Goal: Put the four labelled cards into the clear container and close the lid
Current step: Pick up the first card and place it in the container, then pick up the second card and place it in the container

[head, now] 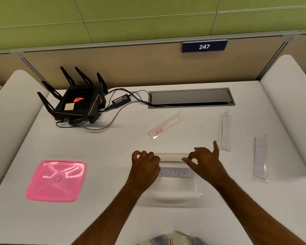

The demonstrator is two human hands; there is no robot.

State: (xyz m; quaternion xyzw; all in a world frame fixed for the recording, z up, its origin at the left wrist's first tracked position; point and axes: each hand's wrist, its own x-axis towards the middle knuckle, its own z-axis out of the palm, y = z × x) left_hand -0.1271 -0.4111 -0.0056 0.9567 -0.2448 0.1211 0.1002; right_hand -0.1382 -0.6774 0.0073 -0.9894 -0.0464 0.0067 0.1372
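Observation:
A clear container (175, 195) stands at the table's near middle. A card reading "BUTTER" (177, 172) lies across its inside. My left hand (145, 165) hovers at the far left corner with its fingers curled and covers the card's left end; I cannot see whether it grips anything. My right hand (205, 161) is over the far right rim, fingers loosely apart, index finger raised, nothing visible in it. A red-printed card (166, 125) lies beyond the container. Two pale cards (225, 133) (261, 158) lie to the right. The pink lid (56, 181) rests flat at the left.
A black router (78, 103) with antennas, its power brick (121, 100) and cables sit at the back left. A grey cable hatch (191, 98) is set into the table at the back. White side panels rise at both sides of the desk.

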